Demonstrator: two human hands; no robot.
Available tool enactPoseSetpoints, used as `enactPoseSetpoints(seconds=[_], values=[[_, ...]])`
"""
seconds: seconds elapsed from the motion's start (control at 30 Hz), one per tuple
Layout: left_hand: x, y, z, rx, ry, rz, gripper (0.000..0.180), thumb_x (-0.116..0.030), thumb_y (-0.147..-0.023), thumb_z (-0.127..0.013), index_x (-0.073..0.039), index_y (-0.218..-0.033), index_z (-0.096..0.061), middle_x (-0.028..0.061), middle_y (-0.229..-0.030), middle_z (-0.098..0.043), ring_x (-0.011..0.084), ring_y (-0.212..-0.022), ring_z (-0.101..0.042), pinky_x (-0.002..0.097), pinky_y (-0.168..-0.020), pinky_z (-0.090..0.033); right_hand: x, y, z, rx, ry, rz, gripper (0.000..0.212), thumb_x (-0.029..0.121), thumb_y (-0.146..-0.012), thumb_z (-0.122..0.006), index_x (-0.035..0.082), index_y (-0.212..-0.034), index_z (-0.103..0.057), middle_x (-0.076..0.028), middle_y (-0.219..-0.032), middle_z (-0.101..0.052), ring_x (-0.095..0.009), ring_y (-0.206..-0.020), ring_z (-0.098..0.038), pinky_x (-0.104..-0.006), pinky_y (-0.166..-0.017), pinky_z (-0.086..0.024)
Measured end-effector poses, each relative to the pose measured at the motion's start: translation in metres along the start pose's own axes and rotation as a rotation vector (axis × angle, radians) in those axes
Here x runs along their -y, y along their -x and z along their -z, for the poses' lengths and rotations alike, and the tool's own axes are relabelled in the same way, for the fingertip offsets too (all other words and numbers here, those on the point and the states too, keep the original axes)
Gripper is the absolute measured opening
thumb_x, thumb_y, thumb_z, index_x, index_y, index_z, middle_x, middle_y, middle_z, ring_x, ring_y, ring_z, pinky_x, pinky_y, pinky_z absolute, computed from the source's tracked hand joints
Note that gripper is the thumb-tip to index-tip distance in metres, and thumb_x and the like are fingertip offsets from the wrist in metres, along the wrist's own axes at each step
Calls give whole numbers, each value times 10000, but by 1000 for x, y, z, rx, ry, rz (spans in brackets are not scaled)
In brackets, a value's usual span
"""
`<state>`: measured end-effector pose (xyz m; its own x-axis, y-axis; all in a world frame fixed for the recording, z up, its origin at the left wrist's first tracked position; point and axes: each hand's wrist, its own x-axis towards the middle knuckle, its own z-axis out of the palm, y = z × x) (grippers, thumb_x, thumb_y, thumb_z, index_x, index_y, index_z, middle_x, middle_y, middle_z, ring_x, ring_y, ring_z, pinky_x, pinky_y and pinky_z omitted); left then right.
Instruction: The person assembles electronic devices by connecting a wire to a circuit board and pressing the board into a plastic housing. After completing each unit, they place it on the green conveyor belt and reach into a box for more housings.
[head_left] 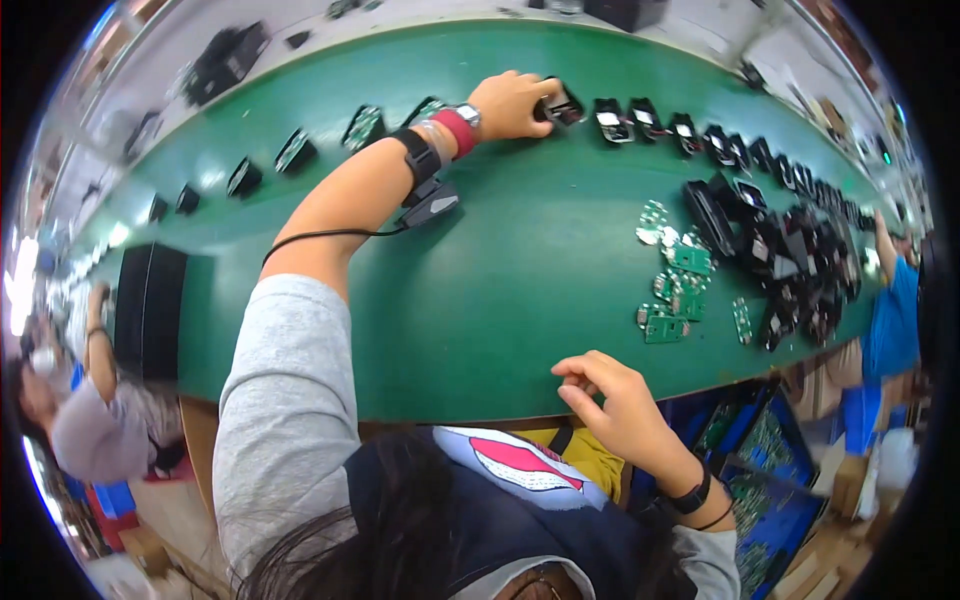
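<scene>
My left hand [510, 104] reaches to the far side of the green table, its fingers closed on a black plastic housing [565, 108] with parts inside. To the right of it, a row of similar black housings [612, 120] curves along the table's far edge. On the left, black housings with green circuit boards [364, 127] stand spaced apart, partly behind my wrist. My right hand [612, 398] hovers by the table's near edge with nothing in it, fingers loosely bent and thumb apart. Loose green circuit boards [690, 260] lie ahead and to the right of it.
A heap of black housings [790, 255] covers the table's right end. A tall black box [150, 312] stands at the left end. Blue trays of circuit boards [765, 450] sit below the near right edge. Other people [95, 425] work at both ends.
</scene>
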<state>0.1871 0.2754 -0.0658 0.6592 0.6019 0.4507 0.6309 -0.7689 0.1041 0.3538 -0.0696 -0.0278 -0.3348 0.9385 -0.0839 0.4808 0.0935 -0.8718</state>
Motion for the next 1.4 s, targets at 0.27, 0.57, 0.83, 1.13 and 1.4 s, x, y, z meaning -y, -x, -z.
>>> enactPoseSetpoints(seconds=[0.27, 0.57, 0.83, 1.13, 1.4], values=[[-41, 230, 196, -615, -55, 310, 320, -354, -742, -701, -95, -928, -677, 104, -782, -689, 270, -643, -665, 369, -605, -526, -4, -7, -13, 48, 95, 106, 115, -37, -827, -607, -28, -942, -612, -72, -817, -586, -138, -742, -577, -254, -686, -462], [-128, 685, 194, -272, -668, 1952, 450, -474, -718, -686, -79, -920, -614, 195, -911, -672, 386, -881, -641, 450, -767, -491, -2, -15, -17, 344, 132, 87, 82, -35, -844, -590, -32, -923, -611, -59, -840, -590, -130, -782, -572, -240, -722, -465], [-92, 770, 149, 238, 1, 2213, 797, -706, -744, -539, 23, -1031, -684, 276, -1122, -624, 414, -1115, -573, 449, -948, -430, 8, 12, -9, 174, 236, 80, 104, -31, -823, -613, -23, -925, -628, -104, -803, -616, -193, -721, -592, -279, -685, -481], [-22, 448, 283, -757, -56, 954, 313, -134, -912, -616, 48, -1164, -581, 114, -1063, -652, 170, -987, -610, 287, -859, -482, 3, 21, -15, 187, 124, 175, 147, 30, -832, -634, 6, -977, -629, -124, -886, -631, -256, -776, -620, -323, -696, -490], [-120, 157, 135, 21, 519, -41, 196, -130, -825, -667, -70, -1009, -639, 103, -971, -649, 266, -879, -636, 348, -751, -515, 6, 19, 31, -363, 287, 47, 204, 40, -830, -623, 26, -1034, -613, -119, -964, -613, -249, -868, -611, -328, -738, -494]])
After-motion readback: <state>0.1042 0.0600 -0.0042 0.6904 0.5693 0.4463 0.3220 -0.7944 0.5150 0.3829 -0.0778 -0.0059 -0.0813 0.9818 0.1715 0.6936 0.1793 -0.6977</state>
